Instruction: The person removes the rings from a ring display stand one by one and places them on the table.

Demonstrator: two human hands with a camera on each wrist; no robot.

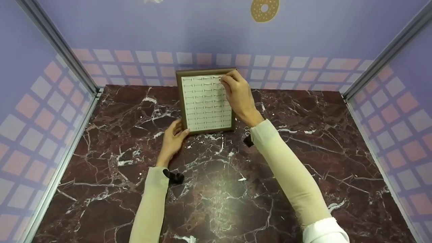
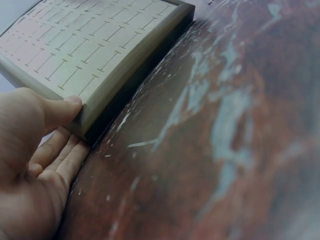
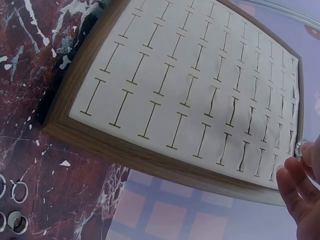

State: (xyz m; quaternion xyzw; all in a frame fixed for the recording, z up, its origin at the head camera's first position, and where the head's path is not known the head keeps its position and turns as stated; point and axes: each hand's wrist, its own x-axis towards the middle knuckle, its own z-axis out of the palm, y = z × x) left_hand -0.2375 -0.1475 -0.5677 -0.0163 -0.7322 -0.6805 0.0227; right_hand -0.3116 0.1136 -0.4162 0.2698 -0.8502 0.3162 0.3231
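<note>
A ring display tray with a wooden frame and a white slotted pad leans upright against the back wall. At its lower left corner my left hand grips the frame, thumb on the front and the other fingers behind or beneath. My right hand is at the upper right of the pad, pinching a small silvery ring by the slots there. The fingers partly cover that ring. Several silver rings lie on the table, near the right wrist in the head view.
The table has a dark red marbled top with white veins. Purple walls with pink and white checks enclose it at the back and both sides. Metal strips run along the side edges.
</note>
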